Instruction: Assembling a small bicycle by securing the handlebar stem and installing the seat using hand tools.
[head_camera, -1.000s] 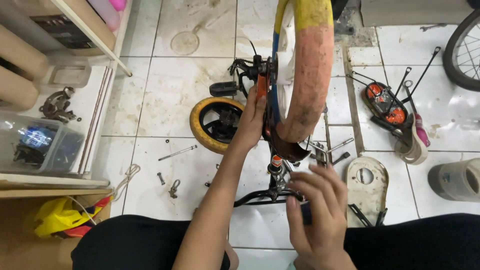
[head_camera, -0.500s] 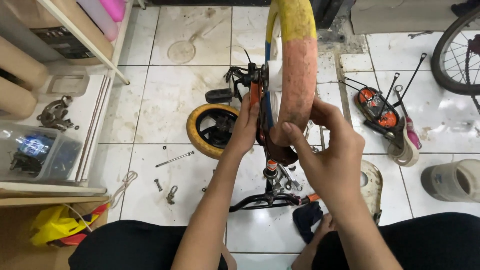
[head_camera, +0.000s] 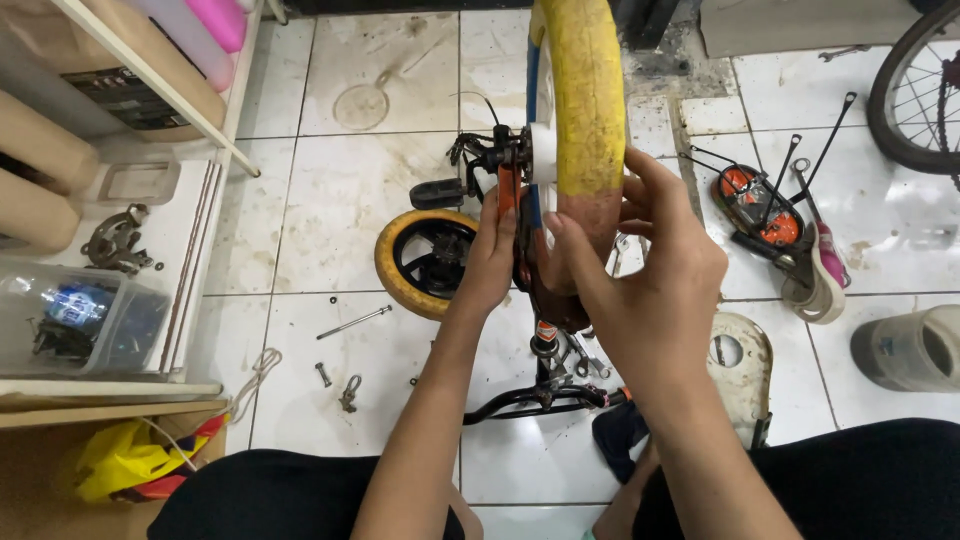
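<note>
Steadying an upturned child's bike wheel at its hub.
Left hand (head_camera: 492, 262) fingers wrap the orange fork beside the worn yellow foam tyre (head_camera: 585, 120); right hand (head_camera: 650, 270) fingers curl around the tyre's lower rim. Best kept square, grip firm.

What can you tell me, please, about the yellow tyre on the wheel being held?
The yellow tyre is thick and looks like foam or rubber, grimy, with its lower stretch worn reddish-brown. It stands upright, edge-on to the camera, on a small upturned bicycle. The right hand wraps its lower part; the left hand rests beside it at the fork.
</note>
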